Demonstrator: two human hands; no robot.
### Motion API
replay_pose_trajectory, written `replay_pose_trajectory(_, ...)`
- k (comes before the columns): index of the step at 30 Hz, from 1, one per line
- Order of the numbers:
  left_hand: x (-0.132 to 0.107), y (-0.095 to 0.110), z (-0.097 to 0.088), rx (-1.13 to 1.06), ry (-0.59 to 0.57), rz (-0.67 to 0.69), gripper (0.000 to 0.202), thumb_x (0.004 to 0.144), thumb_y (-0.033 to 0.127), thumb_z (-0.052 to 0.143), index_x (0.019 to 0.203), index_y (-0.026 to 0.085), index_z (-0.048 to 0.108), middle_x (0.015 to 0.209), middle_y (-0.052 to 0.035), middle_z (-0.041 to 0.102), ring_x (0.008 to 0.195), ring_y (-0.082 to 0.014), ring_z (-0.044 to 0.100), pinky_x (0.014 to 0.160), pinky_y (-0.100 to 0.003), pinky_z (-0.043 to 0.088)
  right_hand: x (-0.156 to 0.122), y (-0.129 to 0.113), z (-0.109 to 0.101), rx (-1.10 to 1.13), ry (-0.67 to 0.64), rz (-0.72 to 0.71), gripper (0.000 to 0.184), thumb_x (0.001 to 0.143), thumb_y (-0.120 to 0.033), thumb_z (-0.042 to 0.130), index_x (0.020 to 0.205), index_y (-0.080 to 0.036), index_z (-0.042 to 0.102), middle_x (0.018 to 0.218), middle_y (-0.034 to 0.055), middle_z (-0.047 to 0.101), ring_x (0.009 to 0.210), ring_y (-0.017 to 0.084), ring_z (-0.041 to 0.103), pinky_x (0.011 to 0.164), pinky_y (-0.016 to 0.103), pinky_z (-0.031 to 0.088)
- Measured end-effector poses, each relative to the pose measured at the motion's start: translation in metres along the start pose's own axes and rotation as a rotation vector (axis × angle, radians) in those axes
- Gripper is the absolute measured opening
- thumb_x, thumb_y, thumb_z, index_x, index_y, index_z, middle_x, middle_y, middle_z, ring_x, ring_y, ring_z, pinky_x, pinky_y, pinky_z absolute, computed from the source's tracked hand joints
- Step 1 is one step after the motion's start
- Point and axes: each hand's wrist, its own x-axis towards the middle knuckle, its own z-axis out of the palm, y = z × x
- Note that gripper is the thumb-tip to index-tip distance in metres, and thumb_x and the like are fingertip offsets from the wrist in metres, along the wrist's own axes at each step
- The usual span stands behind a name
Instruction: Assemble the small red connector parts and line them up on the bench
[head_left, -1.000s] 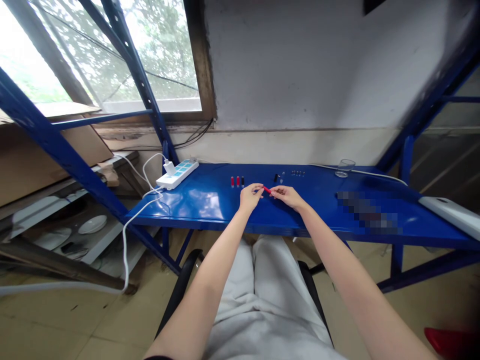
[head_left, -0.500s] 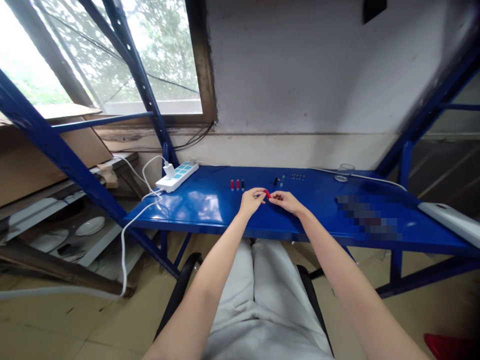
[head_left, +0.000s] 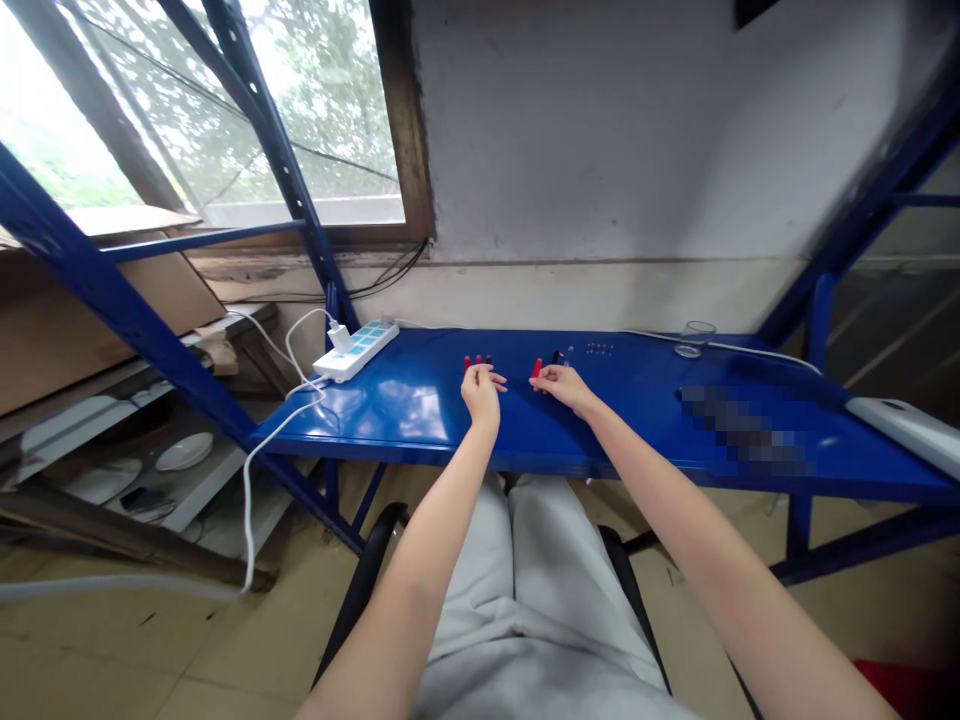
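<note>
1. Leftward went the left hand, to two red tubes near frame centre; I couldn't tell its grip.
2. The right hand pinched another red tube just right of frame centre.

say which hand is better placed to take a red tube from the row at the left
Probably the left hand: its fingers are right by the row's red tubes, though contact is unclear. The right hand is farther away, holding a separate red tube.
</note>
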Motion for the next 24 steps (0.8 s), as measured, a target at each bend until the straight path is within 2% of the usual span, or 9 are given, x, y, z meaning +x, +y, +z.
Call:
replay_pose_trajectory(5,0.003,0.002,-0.004,-0.103,0.14,-0.068,0.018,0.08,0.025,0.038,0.075,0.015,0.051,0.046,0.0034,0.051,0.035,-0.0075,0.045,0.043,-0.019,0.034,0.021,-0.01,0.03,-0.295,0.012,-0.018,0.009,0.067,-0.021,0.062,0.068,-0.017,0.054,0.067,0.0034,0.065,0.067,0.014,0.06,0.065,0.024,0.042)
replay_pose_trajectory(11,0.003,0.003,-0.005,-0.145,0.171,-0.109,0.015,0.077,0.023,0.038,0.073,0.015,0.05,0.043,0.0047,0.048,0.032,-0.0072,0.041,0.041,-0.019,0.033,0.035,-0.01,0.056,-0.548,0.072,-0.066,0.009,0.07,-0.026,0.059,0.074,-0.018,0.059,0.078,0.0032,0.067,0.073,0.016,0.06,0.064,0.024,0.04)
replay_pose_trajectory(17,0.002,0.004,-0.005,-0.142,0.169,-0.124,0.015,0.076,0.022,0.037,0.071,0.016,0.049,0.042,0.0049,0.047,0.032,-0.0072,0.04,0.04,-0.019,0.032,0.037,-0.009,0.067,-0.661,0.132,-0.043,0.014,0.075,-0.031,0.056,0.079,-0.019,0.061,0.084,0.0036,0.068,0.082,0.018,0.061,0.07,0.027,0.039)
replay_pose_trajectory(24,0.003,0.003,-0.004,-0.131,0.159,-0.121,0.014,0.076,0.022,0.038,0.071,0.016,0.05,0.042,0.0046,0.048,0.031,-0.0072,0.04,0.039,-0.019,0.03,0.036,-0.013,0.069,-0.763,0.148,0.0,0.017,0.079,-0.033,0.052,0.085,-0.02,0.062,0.09,0.0045,0.068,0.091,0.021,0.06,0.08,0.033,0.036)
